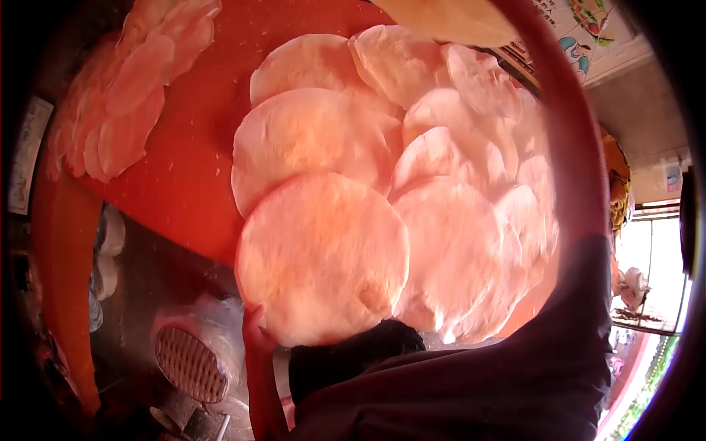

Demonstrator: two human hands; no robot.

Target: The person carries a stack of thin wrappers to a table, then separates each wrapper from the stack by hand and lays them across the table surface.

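Observation:
A large round flatbread [323,257] lies in front, overlapping others on the orange table. At its lower left edge is my left hand [257,328], gripping the rim, with its fingers partly hidden by the bread. My bare right forearm, coming out of a dark sleeve, stretches up the right side, and its hand is beyond the top of the view. Close to that arm, a yellowish round sheet [448,18] is cut off by the upper edge; whether it is held does not show. Several more flatbreads [309,136] overlap across the table's right half.
Another overlapping pile of flatbreads [121,95] covers the left end of the orange table [195,140]. Below the table's near edge stands a metal machine with a ribbed oval face [191,364]. A printed poster [588,37] is at the upper right, above a bright opening.

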